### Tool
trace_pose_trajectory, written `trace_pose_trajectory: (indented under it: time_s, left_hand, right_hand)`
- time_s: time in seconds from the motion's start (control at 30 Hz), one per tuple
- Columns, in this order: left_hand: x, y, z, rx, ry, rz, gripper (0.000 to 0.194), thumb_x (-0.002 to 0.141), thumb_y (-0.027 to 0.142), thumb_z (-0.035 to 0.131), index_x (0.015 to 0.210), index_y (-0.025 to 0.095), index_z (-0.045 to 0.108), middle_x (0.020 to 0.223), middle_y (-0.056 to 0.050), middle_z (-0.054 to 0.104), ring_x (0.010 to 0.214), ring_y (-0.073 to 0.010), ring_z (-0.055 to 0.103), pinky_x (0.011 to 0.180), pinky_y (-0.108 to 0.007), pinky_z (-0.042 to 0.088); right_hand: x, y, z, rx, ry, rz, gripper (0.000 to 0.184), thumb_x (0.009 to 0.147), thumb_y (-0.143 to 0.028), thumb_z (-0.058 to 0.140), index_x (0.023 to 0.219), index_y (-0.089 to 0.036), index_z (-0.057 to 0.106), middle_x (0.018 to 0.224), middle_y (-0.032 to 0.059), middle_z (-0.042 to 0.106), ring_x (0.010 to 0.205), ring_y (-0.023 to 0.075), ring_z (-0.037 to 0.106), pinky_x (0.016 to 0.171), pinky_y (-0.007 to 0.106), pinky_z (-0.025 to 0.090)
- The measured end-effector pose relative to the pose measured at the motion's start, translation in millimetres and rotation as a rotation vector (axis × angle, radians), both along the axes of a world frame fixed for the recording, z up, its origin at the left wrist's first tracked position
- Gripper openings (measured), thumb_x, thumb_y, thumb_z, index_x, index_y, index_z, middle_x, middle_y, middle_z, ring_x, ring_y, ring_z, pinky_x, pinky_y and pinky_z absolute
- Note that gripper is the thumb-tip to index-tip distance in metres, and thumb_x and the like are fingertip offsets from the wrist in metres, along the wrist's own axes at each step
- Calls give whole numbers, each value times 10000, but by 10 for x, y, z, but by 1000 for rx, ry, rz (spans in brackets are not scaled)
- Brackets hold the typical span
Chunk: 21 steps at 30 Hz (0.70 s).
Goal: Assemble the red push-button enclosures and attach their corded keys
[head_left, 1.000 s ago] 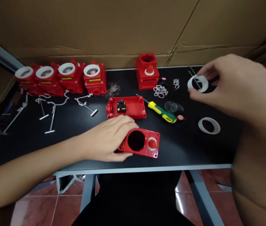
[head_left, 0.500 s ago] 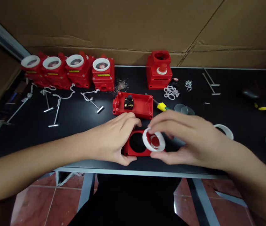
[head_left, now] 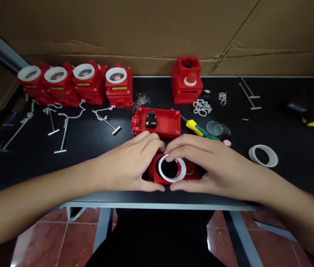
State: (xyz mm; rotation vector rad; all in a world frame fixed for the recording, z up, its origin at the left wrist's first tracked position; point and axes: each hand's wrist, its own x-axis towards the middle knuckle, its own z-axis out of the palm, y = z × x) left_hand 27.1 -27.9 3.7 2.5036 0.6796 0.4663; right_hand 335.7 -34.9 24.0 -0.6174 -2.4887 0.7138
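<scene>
Spanning the view: black worktop (head_left: 298, 141), one. Right hand (head_left: 209, 163), curled; left hand (head_left: 136, 163), likewise. Red cover (head_left: 156, 173), one, gripped by left hand near worktop's front edge. White ring (head_left: 183, 170), one, in right hand, at cover's round opening.

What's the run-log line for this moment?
left hand: gripping red cover | right hand: holding white ring at cover's round opening | red base: beyond hands, black switch inside
</scene>
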Motion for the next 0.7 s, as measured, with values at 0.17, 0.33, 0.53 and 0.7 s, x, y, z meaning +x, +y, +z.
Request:
trace_pose_trajectory:
  time_s: [0.17, 0.33, 0.53, 0.7]
  left_hand:
    - [-20, 13, -8, 64, 66, 59, 711, 1018, 651, 1071, 1401, 224, 651, 1393, -140, 816, 1326, -389, 791, 1194, -541, 685]
    - [-34, 19, -22, 126, 31, 70, 696, 1053, 682, 1036, 1390, 226, 634, 1371, -135, 832, 1279, -364, 813, 1129, -497, 703]
    - [-41, 53, 6, 81, -22, 66, 526, 1127, 624, 957, 1347, 252, 657, 1369, -121, 856, 1302, -346, 840, 1183, -499, 684]
    - [-33, 71, 38, 57, -62, 70, 424, 1164, 578, 888, 1319, 253, 663, 1318, -108, 865, 1213, -318, 858, 1114, -468, 692]
  right_hand:
    - [94, 45, 94, -41, -55, 7, 354, 1150, -497, 951, 1371, -271, 793, 1504, 159, 866, 1308, 315, 909, 1081, 439, 771]
    - [196, 130, 146, -40, -42, -10, 200, 1147, -319, 878, 1330, -290, 803, 1495, 138, 860, 1236, 283, 903, 1053, 416, 771]
    - [206, 158, 136, -70, -29, 13, 122, 1143, -234, 858, 1249, -284, 823, 1406, 96, 882, 1170, 245, 904, 1031, 376, 756]
    - [211, 146, 140, -59, -42, 1, 76, 1172, -273, 837, 1247, -287, 829, 1446, 107, 876, 1151, 251, 896, 978, 370, 745]
